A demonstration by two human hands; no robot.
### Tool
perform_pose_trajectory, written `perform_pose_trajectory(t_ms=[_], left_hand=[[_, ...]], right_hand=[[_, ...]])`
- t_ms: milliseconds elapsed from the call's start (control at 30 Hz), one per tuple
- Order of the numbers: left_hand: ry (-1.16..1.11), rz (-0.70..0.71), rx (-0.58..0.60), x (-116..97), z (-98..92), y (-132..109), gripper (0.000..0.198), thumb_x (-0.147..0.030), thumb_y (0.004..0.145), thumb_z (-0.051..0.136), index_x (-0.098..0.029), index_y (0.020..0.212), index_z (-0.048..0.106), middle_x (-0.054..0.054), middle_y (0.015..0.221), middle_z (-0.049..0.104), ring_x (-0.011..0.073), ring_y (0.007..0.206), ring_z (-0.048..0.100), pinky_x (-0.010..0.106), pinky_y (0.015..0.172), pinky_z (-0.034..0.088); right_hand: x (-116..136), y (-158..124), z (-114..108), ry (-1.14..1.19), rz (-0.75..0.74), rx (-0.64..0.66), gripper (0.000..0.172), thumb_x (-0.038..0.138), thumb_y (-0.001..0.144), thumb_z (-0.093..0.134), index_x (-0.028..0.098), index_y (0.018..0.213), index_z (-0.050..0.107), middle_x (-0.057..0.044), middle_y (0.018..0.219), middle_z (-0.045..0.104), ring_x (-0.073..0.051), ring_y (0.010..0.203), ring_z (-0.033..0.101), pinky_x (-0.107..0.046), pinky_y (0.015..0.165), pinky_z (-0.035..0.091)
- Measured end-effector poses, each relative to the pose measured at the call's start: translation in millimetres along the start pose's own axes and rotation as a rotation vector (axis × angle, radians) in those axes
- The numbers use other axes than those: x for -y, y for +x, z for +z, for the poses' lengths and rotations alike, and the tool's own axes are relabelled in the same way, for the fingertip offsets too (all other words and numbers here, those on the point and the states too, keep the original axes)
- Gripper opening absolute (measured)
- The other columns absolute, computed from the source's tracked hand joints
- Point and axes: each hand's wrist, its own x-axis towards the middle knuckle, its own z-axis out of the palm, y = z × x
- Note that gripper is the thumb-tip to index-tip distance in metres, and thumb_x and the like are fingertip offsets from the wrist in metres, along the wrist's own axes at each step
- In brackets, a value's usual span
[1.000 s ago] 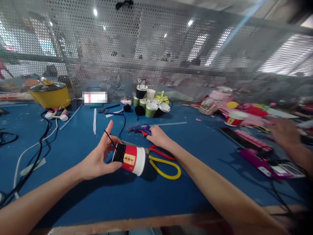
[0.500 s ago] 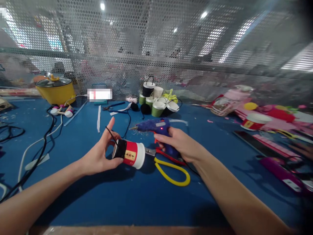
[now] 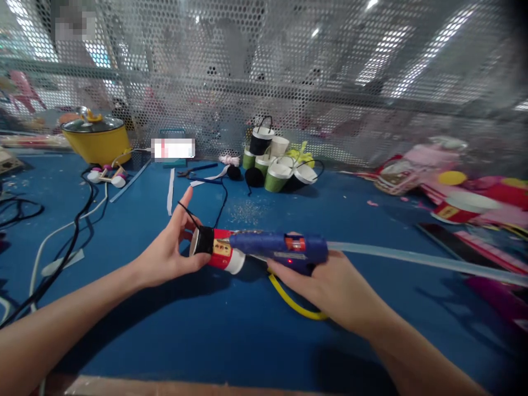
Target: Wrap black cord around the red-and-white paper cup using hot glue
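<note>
My left hand [image 3: 171, 253] grips a red and white paper cup [image 3: 219, 255] lying on its side, with a black band near its base and a thin black string [image 3: 187, 213] looped over my raised forefinger. My right hand [image 3: 330, 286] holds a blue hot glue gun [image 3: 280, 247] level, nozzle pointing left at the cup's black end. A clear glue stick [image 3: 412, 259] juts out of the gun's back to the right. Yellow scissor handles [image 3: 295, 305] lie on the blue table [image 3: 231, 341] under my right hand.
Several green, white and black paper cups [image 3: 276, 165] stand at the back by the perforated metal screen [image 3: 289, 71]. A yellow pot [image 3: 95, 140] sits at the back left, with black and white cables [image 3: 61, 231] trailing forward. Pink and red craft material [image 3: 454, 187] lies at the right.
My right hand took the glue gun off the table, turned it level and brought its nozzle to the cup. The left hand kept the cup. A neighbour's hand at the right is gone.
</note>
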Motion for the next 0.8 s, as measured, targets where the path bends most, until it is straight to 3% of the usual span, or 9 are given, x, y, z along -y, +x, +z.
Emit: perform_pose_trajectory(t_ms=[133, 533, 800], left_hand=[[0.011, 0.003, 0.006, 1.0, 0.0, 0.5, 0.101, -0.016, 0.070, 0.065, -0.029, 0.143, -0.004, 0.002, 0.096, 0.048, 0.0163, 0.083, 0.051, 0.036, 0.081, 0.043], [0.067, 0.016, -0.011, 2.7, 0.7, -0.1, 0.103, -0.017, 0.069, 0.065, -0.028, 0.143, -0.006, 0.003, 0.097, 0.047, 0.0171, 0.085, 0.052, 0.038, 0.083, 0.046], [0.097, 0.021, -0.007, 2.4, 0.6, -1.1, 0.103, -0.018, 0.069, 0.064, -0.028, 0.143, -0.006, 0.003, 0.098, 0.046, 0.0181, 0.087, 0.052, 0.040, 0.086, 0.044]], right_hand=[[4.6, -0.4, 1.2, -0.064, -0.042, -0.026, 0.011, 0.028, 0.074, 0.052, 0.025, 0.069, 0.062, -0.003, 0.067, 0.066, -0.020, 0.061, 0.061, -0.032, 0.059, 0.050], [0.7, -5.6, 6.0, -0.039, -0.084, -0.019, 0.011, 0.025, 0.076, 0.052, 0.025, 0.064, 0.052, 0.001, 0.054, 0.052, -0.013, 0.046, 0.044, -0.025, 0.043, 0.039], [0.1, -8.3, 4.7, -0.052, -0.114, -0.004, 0.011, 0.027, 0.076, 0.051, 0.024, 0.066, 0.048, 0.002, 0.056, 0.052, -0.012, 0.048, 0.043, -0.026, 0.046, 0.038]])
